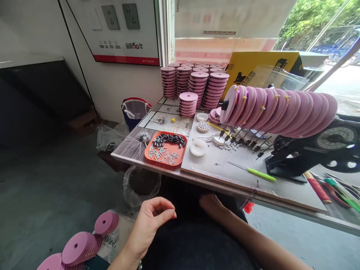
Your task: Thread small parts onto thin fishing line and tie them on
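Observation:
My left hand [157,215] is over my lap, in front of the table edge. Its thumb and forefinger are pressed together; whatever lies between the tips, if anything, is too small to make out. My right hand [210,203] is lower than the table's front edge, in shadow, and its fingers are hidden. Nearest on the table is an orange tray [146,154] with black beads [168,140], pale blue tube pieces [156,153] and small silvery parts [171,157]. Beside it on a white board [239,176] sit a round white pad [198,147] and a green-handled hook tool [261,174].
Several pink spools [281,110] hang in a row on a black machine [317,150] at the right. Pink spool stacks [199,88] stand at the back, with more pink spools [77,247] low at the left. Pliers [341,189] lie at far right. A plastic bag [131,191] hangs below the edge.

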A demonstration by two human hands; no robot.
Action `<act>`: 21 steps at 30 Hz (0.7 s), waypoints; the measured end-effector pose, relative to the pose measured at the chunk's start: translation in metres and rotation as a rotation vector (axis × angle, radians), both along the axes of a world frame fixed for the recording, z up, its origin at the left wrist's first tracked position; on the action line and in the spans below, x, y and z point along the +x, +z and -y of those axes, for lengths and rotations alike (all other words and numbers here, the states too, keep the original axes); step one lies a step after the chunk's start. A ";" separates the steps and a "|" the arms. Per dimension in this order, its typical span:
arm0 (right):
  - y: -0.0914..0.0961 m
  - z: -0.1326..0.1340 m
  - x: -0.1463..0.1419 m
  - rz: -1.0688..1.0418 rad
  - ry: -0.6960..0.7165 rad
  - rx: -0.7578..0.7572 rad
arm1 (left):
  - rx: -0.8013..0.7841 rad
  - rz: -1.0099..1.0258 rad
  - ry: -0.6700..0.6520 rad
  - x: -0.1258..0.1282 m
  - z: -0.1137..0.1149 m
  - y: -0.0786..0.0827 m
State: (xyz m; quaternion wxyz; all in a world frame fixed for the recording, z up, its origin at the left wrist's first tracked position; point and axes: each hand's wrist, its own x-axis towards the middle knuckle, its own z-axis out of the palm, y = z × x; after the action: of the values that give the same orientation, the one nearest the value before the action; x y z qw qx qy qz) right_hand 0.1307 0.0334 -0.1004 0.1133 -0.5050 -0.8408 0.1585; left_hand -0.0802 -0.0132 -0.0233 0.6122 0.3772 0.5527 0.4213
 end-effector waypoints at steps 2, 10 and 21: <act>0.007 0.005 0.007 0.081 0.051 -0.051 | 0.004 -0.005 -0.006 -0.002 0.000 -0.002; 0.110 0.040 0.042 0.171 0.153 -0.040 | 0.034 -0.013 -0.027 0.000 -0.003 0.004; 0.147 -0.025 0.052 0.574 -0.423 -0.008 | 0.083 -0.091 -0.075 0.011 -0.004 0.010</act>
State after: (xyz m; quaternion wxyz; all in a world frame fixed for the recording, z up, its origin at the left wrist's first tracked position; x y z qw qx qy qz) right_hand 0.1830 0.0588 0.0465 -0.0990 -0.6925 -0.7145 -0.0135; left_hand -0.0691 -0.0091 -0.0135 0.5857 0.4415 0.5474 0.4030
